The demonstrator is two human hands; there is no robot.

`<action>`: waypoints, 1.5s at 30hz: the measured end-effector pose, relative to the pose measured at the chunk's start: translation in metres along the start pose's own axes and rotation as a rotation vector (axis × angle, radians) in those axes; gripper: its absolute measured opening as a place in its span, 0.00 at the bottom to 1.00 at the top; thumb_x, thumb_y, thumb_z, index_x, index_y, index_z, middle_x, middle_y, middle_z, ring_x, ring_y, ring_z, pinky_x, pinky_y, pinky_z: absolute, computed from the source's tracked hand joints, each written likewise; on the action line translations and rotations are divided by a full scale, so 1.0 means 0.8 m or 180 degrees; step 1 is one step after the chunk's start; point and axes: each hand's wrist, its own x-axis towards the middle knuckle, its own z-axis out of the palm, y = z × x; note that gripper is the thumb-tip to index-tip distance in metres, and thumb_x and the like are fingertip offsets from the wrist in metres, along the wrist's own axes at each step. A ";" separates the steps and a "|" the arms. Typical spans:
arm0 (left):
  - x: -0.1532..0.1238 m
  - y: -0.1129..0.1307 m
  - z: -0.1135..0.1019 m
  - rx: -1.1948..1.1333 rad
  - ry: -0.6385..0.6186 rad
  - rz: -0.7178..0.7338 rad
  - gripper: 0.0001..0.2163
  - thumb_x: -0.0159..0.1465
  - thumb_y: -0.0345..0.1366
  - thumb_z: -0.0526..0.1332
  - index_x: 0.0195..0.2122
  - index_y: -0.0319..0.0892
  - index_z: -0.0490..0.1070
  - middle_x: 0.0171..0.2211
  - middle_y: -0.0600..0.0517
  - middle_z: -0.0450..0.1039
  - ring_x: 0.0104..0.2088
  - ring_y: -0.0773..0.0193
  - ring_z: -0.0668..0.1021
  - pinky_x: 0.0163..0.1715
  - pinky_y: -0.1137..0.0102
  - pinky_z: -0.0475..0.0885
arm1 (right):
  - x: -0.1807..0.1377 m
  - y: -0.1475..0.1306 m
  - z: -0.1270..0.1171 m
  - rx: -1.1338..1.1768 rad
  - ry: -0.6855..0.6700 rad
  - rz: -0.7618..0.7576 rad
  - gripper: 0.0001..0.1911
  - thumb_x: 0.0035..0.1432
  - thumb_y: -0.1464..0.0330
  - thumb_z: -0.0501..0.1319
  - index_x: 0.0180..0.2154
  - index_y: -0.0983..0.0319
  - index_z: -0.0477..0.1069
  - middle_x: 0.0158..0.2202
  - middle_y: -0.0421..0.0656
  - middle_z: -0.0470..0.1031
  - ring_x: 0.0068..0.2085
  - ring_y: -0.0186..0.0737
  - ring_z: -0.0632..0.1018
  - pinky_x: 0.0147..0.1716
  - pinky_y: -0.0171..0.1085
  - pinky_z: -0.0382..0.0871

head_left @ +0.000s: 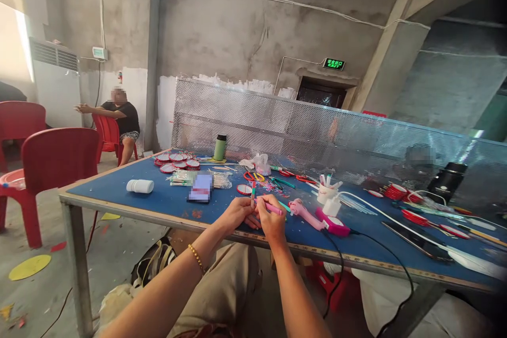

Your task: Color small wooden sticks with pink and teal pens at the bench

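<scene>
Both of my hands meet at the near edge of the blue tabletop. My left hand (pixel 236 212) is closed, pinching a short flat strip (pixel 253 193) that stands upright, coloured green and red near its top. In my right hand (pixel 273 221) is a pink marker pen (pixel 274 208), gripped like a pencil; its tip end is at the strip, and I cannot tell whether they touch. Just beyond my fingers lies a round red-rimmed disc (pixel 244 189). Right of my hands rests a pink handheld tool (pixel 306 214) beside a magenta box (pixel 332 223) with a black cable.
A phone (pixel 200 187), a white bottle (pixel 140 186) and stacked red-rimmed discs (pixel 176 158) lie to the left. Behind stand a green flask (pixel 219 148) and a cup of pens (pixel 327 191), with pliers (pixel 283 183) between. A perforated metal screen (pixel 253 121) borders the back. Someone sits far left.
</scene>
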 end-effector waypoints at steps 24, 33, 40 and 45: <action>0.001 -0.001 0.001 -0.0062 0.0039 -0.0024 0.16 0.51 0.46 0.68 0.30 0.37 0.71 0.23 0.49 0.76 0.23 0.62 0.81 0.24 0.72 0.74 | 0.000 -0.001 0.000 -0.0293 0.0130 -0.0234 0.12 0.62 0.64 0.58 0.26 0.59 0.66 0.20 0.37 0.71 0.22 0.35 0.72 0.23 0.32 0.66; -0.003 0.004 0.004 0.0087 0.0089 -0.0032 0.16 0.53 0.46 0.66 0.30 0.37 0.71 0.22 0.50 0.75 0.22 0.63 0.79 0.25 0.72 0.73 | 0.002 -0.001 0.002 -0.0258 0.0054 -0.0278 0.11 0.62 0.63 0.58 0.28 0.60 0.70 0.22 0.39 0.74 0.23 0.36 0.74 0.25 0.33 0.68; -0.002 0.005 0.004 0.0044 0.0085 -0.0052 0.18 0.51 0.48 0.68 0.29 0.38 0.68 0.22 0.51 0.75 0.21 0.63 0.79 0.23 0.73 0.73 | 0.003 -0.003 0.002 -0.0230 0.0116 -0.0328 0.11 0.63 0.63 0.58 0.29 0.60 0.70 0.23 0.40 0.74 0.24 0.37 0.75 0.27 0.34 0.69; -0.002 0.005 0.005 0.0028 0.0098 -0.0059 0.17 0.50 0.47 0.68 0.30 0.37 0.70 0.24 0.50 0.76 0.21 0.63 0.80 0.23 0.73 0.73 | 0.004 0.000 0.002 -0.0317 0.0140 -0.0355 0.12 0.63 0.63 0.58 0.28 0.60 0.71 0.23 0.40 0.75 0.24 0.37 0.75 0.27 0.34 0.69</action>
